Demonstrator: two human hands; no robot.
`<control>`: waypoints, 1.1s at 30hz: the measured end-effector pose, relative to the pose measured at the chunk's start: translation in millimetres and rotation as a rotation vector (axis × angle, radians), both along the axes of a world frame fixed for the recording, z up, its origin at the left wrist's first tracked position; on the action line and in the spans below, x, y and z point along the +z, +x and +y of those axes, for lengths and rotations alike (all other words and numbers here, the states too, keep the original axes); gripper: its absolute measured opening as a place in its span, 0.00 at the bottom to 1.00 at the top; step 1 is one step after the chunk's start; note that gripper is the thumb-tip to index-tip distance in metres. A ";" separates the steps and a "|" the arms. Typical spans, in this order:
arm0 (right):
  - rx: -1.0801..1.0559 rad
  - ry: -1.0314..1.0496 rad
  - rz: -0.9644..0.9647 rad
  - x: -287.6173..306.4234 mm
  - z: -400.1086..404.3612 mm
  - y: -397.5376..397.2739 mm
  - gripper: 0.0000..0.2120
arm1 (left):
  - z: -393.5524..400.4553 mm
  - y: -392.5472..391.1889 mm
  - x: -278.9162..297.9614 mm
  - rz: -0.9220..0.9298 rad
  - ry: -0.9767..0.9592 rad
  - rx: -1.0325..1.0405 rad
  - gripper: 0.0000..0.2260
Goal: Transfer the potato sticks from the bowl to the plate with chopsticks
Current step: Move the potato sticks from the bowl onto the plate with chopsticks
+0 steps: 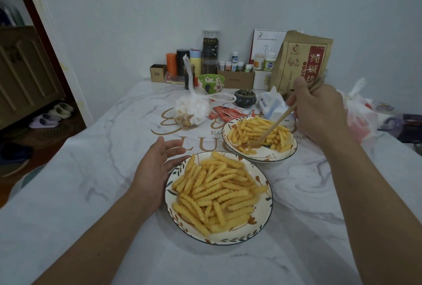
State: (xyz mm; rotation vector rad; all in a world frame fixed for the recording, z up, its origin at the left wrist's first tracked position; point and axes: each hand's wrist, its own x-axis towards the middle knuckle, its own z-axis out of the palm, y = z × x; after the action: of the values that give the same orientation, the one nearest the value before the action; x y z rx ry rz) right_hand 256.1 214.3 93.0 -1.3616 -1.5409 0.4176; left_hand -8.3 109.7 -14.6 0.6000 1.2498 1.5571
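Right hand [319, 111] had its fingers curled around the chopsticks [277, 124], tips poking down into the potato sticks [258, 133] in the bowl [262, 158], the farther dish. Couldn't tell if a stick was actually pinched between the tips. Left hand [155, 170] was relaxed, fingers loosely spread, holding nothing, sitting right against the left rim of the plate [228, 240], which was closer to the camera and already piled with fries. Both dishes sat just beside each other on the marbled tablecloth [80, 182]. Behind them were a knotted plastic bag [191, 109], some ketchup packets [228, 112] and a brown paper pouch [301, 61] by the wall.
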 end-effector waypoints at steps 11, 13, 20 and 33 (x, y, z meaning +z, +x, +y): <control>0.126 -0.065 -0.013 -2.6 2.3 4.2 0.24 | -0.2 -0.1 0.3 -0.001 -0.004 -0.002 0.23; 0.122 -0.031 -0.015 -2.6 1.2 3.7 0.26 | -0.6 -0.2 0.4 -0.001 0.002 -0.001 0.23; 0.167 0.049 0.283 16.4 -13.0 -0.4 0.30 | -0.1 -1.4 -2.1 0.007 0.003 0.002 0.23; 0.218 -0.021 0.298 11.0 -21.6 -17.7 0.25 | -0.5 -1.3 -1.1 0.011 0.008 0.001 0.23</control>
State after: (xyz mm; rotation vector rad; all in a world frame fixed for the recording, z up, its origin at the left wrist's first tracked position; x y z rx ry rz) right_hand 238.4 192.7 104.0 -1.0935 -1.4408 0.7396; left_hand -9.6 109.2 -15.7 0.6143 1.2531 1.5625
